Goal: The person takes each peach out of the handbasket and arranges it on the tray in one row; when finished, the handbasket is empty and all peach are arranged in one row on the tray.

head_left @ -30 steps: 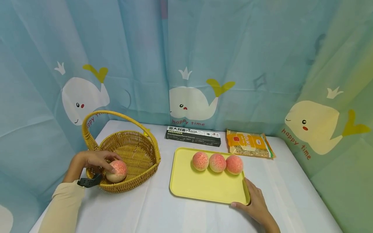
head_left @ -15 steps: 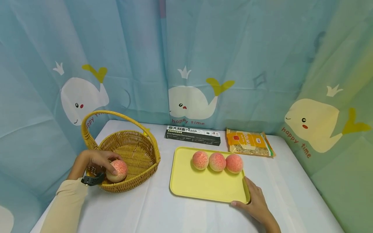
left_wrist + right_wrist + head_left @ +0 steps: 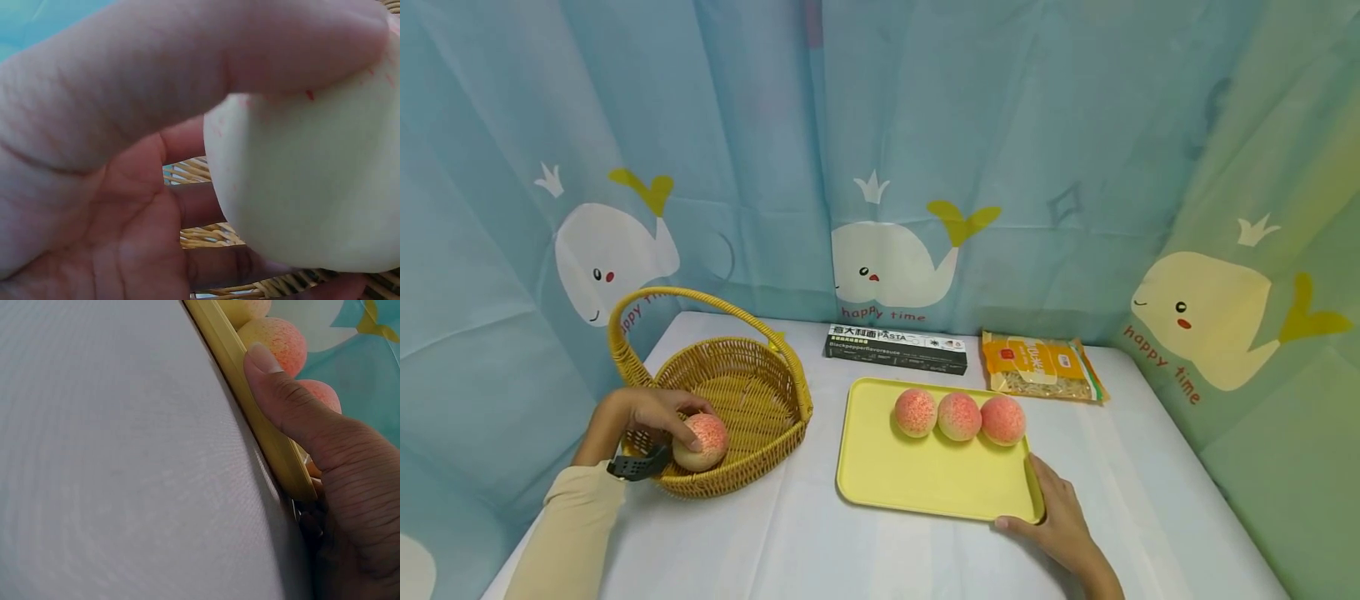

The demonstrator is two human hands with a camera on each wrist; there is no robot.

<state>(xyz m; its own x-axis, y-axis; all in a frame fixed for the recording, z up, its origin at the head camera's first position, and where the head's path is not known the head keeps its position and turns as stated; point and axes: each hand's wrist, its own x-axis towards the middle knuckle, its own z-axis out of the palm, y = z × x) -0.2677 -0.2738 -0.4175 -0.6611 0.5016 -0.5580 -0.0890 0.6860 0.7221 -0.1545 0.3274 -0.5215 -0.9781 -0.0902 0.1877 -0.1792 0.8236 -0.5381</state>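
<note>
Inside the near left part of the wicker basket (image 3: pixel 748 396), my left hand (image 3: pixel 658 414) holds a pink and cream peach (image 3: pixel 709 443). The left wrist view shows the thumb laid over the peach's pale side, with the other fingers curled around behind it and wickerwork beyond. My right hand (image 3: pixel 1062 521) grips the near right corner of a yellow tray (image 3: pixel 925 487), thumb (image 3: pixel 281 394) on the front rim and fingers along the right side. Three more peaches sit in a row toward the tray's back: left (image 3: pixel 916 413), middle (image 3: pixel 959 417) and right (image 3: pixel 1003 421).
Behind the tray lie a black and white pasta box (image 3: pixel 895 350) and an orange food packet (image 3: pixel 1041 367). The basket's tall handle (image 3: pixel 715 300) arches over its opening. A blue-green curtain (image 3: pixel 760 167) with whale prints hangs around the white-covered table (image 3: pixel 820 558).
My left wrist has shifted slightly to the right, its hand still on the peach in the basket. The right hand and the tray have stayed in place.
</note>
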